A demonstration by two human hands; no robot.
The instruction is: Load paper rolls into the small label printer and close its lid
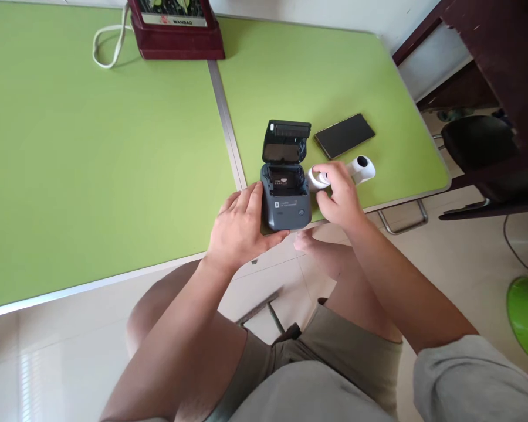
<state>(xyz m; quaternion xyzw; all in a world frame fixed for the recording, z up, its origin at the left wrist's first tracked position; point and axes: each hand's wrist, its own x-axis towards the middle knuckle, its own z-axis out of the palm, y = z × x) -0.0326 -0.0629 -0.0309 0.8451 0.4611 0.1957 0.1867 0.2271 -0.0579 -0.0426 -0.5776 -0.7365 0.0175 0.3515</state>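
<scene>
A small dark grey printer-like device (pixel 288 212) stands near the front edge of the green table with its lid (pixel 286 142) tilted up, so the inner compartment shows. My left hand (pixel 242 225) rests against its left side and lower corner, thumb stretched along the front, fingers around the edge. To the right of the device, my right hand (pixel 339 196) has thumb and index finger bent at a white roll (pixel 317 179). Another white roll with a dark core (pixel 361 169) lies just beyond that hand.
A black phone (pixel 345 136) lies behind the rolls. A dark red framed object (pixel 180 44) with a white cord (pixel 97 47) stands at the back. A metal seam (pixel 226 120) crosses the green table (pixel 92 146). A dark chair (pixel 484 146) is at right.
</scene>
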